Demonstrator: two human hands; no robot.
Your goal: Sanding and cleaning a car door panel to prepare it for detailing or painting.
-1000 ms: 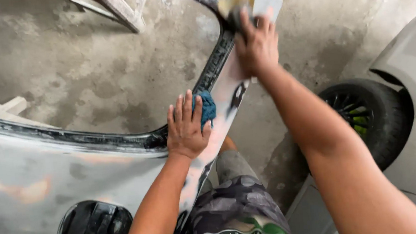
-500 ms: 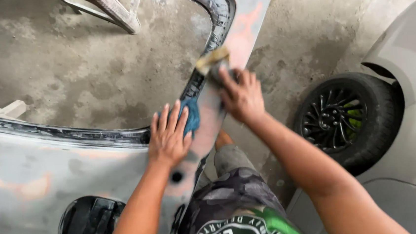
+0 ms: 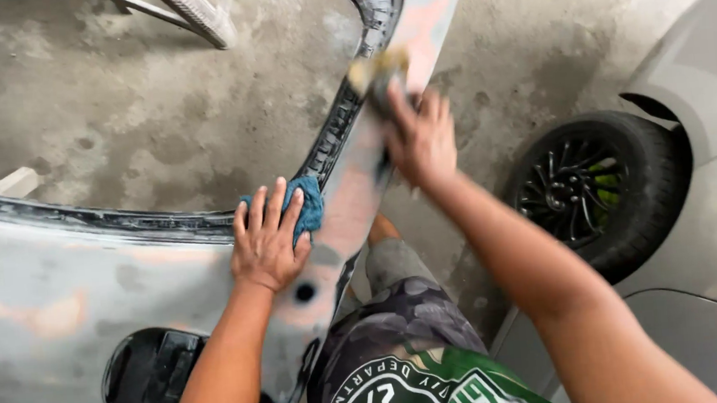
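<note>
Now it looks like sanding: the right hand (image 3: 423, 137), arm stretched forward, presses a blurred yellowish sanding pad (image 3: 375, 70) flat against the bare car door (image 3: 59, 293) frame. Left hand (image 3: 269, 238), fingers spread, pins a blue cloth (image 3: 312, 203) beside it. Next stroke needs steady, even pressure.

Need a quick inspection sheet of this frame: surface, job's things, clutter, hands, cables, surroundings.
Surface: stained bare concrete floor.
Job's things: sanded grey car door panel with patchy pink filler; black window-frame trim; blue cloth; yellowish sanding pad, blurred.
Clutter: pale block at the panel's far edge.
Hands: left hand flat on the blue cloth; right hand pressing the pad on the frame pillar.
Cables: nothing seen.
Surroundings: grey car with black alloy wheel at right; metal stand leg at top.
</note>
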